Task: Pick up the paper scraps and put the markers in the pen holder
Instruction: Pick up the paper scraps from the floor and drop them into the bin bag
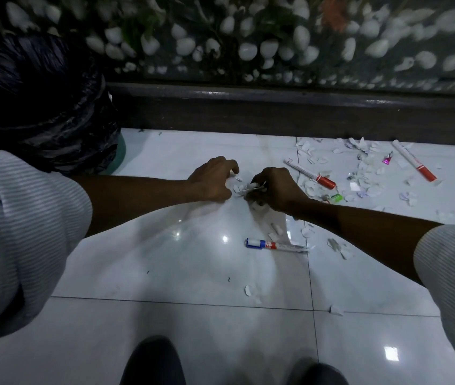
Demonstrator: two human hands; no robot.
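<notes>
White paper scraps (359, 173) lie scattered over the glossy white floor tiles, thickest at the right. My right hand (273, 187) is closed around a bunch of scraps (248, 187) at the middle of the floor. My left hand (214, 179) rests just left of it, fingers curled down on the tile beside a small scrap (238, 178). Two red-capped markers (311, 174) (414, 164) lie among the scraps at the right. A blue-capped marker (276, 245) lies nearer to me. A green cap (337, 197) sits beside my right wrist. No pen holder is visible.
A bin lined with a black plastic bag (40, 107) stands at the left. A dark wooden ledge (276, 112) runs along the back, with white pebbles (248, 48) behind it. A pink foil bit (386, 159) lies among the scraps. My shoes (154, 362) are at the bottom.
</notes>
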